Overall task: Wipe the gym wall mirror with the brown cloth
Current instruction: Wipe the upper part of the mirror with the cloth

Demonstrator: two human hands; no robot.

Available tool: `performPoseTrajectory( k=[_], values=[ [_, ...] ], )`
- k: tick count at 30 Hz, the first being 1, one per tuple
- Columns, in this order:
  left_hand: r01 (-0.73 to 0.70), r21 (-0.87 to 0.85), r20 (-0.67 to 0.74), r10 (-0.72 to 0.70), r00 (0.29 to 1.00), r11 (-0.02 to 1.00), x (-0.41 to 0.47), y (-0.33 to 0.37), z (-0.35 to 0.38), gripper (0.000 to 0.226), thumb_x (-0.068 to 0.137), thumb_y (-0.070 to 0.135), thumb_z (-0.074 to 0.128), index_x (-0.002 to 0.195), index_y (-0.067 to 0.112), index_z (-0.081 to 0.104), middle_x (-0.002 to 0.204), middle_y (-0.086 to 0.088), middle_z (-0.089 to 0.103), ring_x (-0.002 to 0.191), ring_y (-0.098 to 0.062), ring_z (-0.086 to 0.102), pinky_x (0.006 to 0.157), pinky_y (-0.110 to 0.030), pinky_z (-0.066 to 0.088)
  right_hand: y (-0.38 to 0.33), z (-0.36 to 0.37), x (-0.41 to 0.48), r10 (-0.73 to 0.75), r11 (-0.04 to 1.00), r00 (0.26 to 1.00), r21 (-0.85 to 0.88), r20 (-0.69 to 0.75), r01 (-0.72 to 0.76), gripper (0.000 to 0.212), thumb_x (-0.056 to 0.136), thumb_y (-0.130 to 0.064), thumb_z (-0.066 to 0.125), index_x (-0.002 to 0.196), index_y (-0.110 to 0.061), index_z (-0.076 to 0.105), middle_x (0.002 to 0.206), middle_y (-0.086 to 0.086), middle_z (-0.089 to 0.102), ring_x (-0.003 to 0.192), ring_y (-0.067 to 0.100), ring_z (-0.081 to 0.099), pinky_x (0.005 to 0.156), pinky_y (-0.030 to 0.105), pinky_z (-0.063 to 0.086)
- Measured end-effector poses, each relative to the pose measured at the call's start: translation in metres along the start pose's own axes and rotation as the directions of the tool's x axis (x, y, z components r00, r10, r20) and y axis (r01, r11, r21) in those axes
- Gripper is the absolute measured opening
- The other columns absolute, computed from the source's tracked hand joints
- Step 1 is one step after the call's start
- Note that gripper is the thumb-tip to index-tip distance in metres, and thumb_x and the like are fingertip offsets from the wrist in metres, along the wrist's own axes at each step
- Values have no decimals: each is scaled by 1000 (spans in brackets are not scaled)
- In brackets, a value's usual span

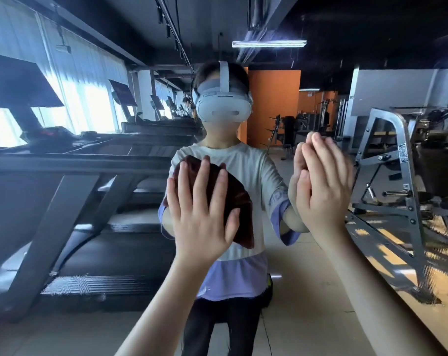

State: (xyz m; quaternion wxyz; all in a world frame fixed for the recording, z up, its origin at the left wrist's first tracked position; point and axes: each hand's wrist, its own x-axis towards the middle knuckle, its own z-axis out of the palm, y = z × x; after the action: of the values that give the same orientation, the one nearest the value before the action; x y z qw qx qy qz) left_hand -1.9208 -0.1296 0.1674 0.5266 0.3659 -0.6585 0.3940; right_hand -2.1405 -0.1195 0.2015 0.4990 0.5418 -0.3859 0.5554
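Treadmills [76,176] show at the left of the gym wall mirror [320,291]. The left hand [202,209] lies flat with its fingers spread, pressing the brown cloth [233,194] against the glass at chest height. Near it, the right hand [323,186] rests flat on the mirror with straight fingers, holding nothing. A metal rack [397,155] shows at the far right.

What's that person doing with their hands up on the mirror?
A person is cleaning a gym wall mirror. Their left hand presses a brown cloth flat against the glass with straight fingers. Their right hand rests flat on the mirror beside it, holding nothing. Treadmills show in the reflection.
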Motion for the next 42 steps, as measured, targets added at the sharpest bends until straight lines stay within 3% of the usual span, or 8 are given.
performPoseTrajectory(
  k=[7,13,20,26,32,35,38,42],
  values=[
    [265,43,-131,-258,957,963,43,-10,0,63,97,51,48,144,10,40,151,-25,39,143,-44,24,119,-55,13,-1,-2,0,0,1000,1000,22,-1,0,40,104,-15,33,130,0,60,139,17,56,133,30,44,111,43,33],
    [-134,66,5,134,991,989,1,18,9,53,99,48,47,137,12,48,149,-18,41,138,-44,34,121,-52,13,-1,-3,0,-1,1000,1000,23,-13,1,37,101,-11,38,128,0,61,138,17,57,133,30,44,118,33,22],
    [131,66,-131,-121,984,989,59,23,11,53,97,42,52,138,9,50,145,-23,48,138,-47,37,116,-57,21,0,-3,-2,6,996,1000,90,-17,-4,36,99,-6,40,126,4,62,136,20,57,132,32,45,117,39,29],
    [-155,68,-17,156,988,986,22,38,13,49,99,43,47,136,11,50,142,-22,53,137,-45,36,119,-54,19,0,-3,-4,13,990,1000,140,6,-14,39,104,-11,32,127,4,61,137,19,57,133,32,44,109,53,39],
    [11,91,-63,-5,998,996,49,39,14,53,96,42,51,137,9,50,143,-24,51,136,-49,40,115,-58,25,2,-8,-1,-16,990,999,140,50,9,37,98,-5,41,126,3,63,137,19,57,133,32,44,110,50,38],
    [-50,70,-42,53,998,996,29,47,17,50,98,42,49,136,10,50,142,-23,52,136,-48,40,116,-58,25,18,-22,-1,-39,996,999,77,32,37,36,94,-6,46,127,-3,62,138,16,55,130,31,45,112,44,33],
    [-141,69,-9,142,990,988,17,45,17,48,99,43,49,134,10,52,141,-22,54,135,-46,38,116,-56,24,46,-30,-6,87,996,996,2,-4,-87,36,97,-10,44,131,-6,55,139,17,54,128,31,44,110,46,34],
    [-87,66,-34,90,995,994,45,43,15,51,98,43,49,136,10,50,143,-24,51,137,-47,37,117,-55,21,58,-24,-16,92,996,996,-6,-3,-92,39,99,-9,38,133,0,55,142,19,52,131,35,44,110,54,36]
  ],
)
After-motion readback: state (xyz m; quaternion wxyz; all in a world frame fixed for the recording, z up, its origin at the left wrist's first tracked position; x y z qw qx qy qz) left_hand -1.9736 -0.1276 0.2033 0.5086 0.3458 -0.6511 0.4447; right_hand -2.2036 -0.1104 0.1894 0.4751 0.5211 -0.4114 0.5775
